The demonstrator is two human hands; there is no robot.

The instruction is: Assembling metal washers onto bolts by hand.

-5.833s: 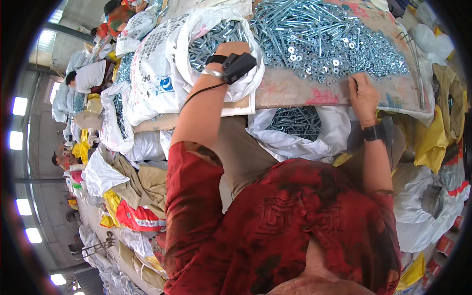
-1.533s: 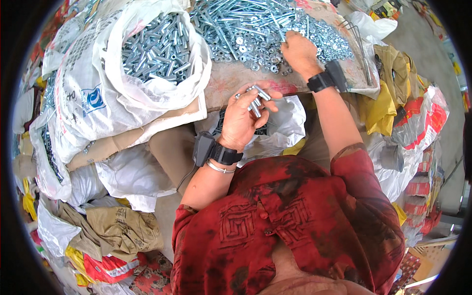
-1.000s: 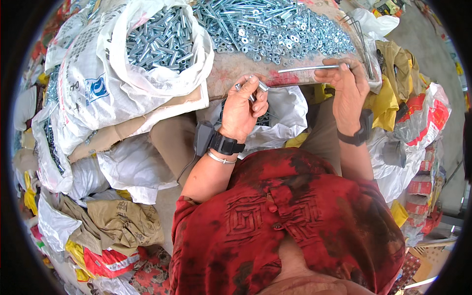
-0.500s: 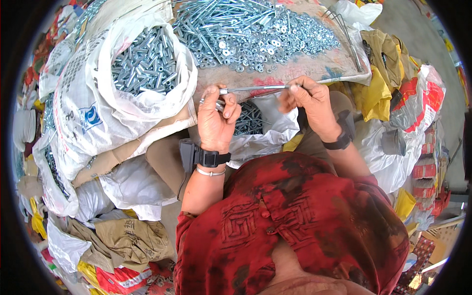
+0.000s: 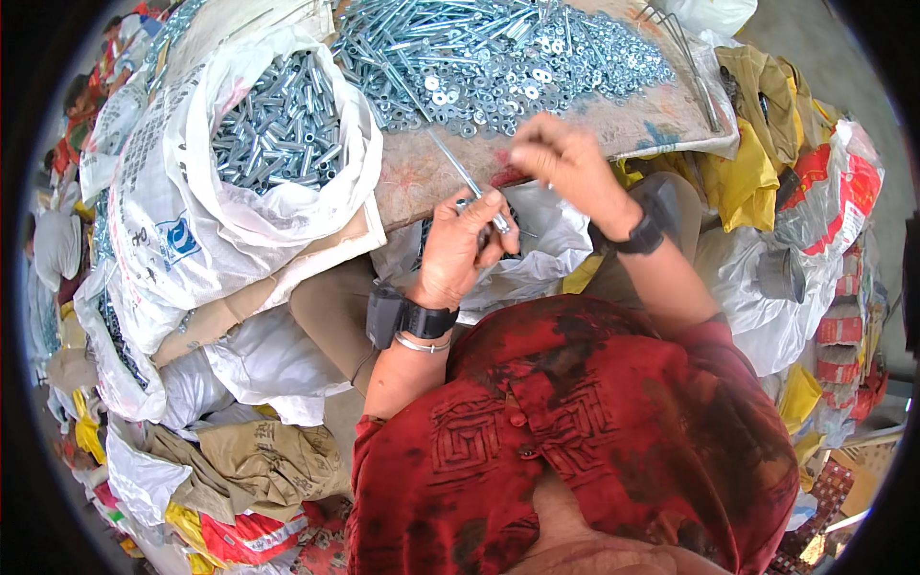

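My left hand point(image 5: 460, 244) grips a long bolt point(image 5: 465, 177) over the worktop's point(image 5: 422, 182) near edge; my right hand point(image 5: 565, 168), fingers pinched, is blurred. Loose grip could drop the bolt into the white sack point(image 5: 546, 240) below.

White sacks point(image 5: 163, 240) heaped left, yellow and red bags point(image 5: 824, 192) right, worn board tabletop point(image 5: 422, 177) far, bright daylight.

White sack of bolts point(image 5: 278, 125), yellow bags point(image 5: 752, 168), perhaps crumpled tan sacks point(image 5: 273, 460)
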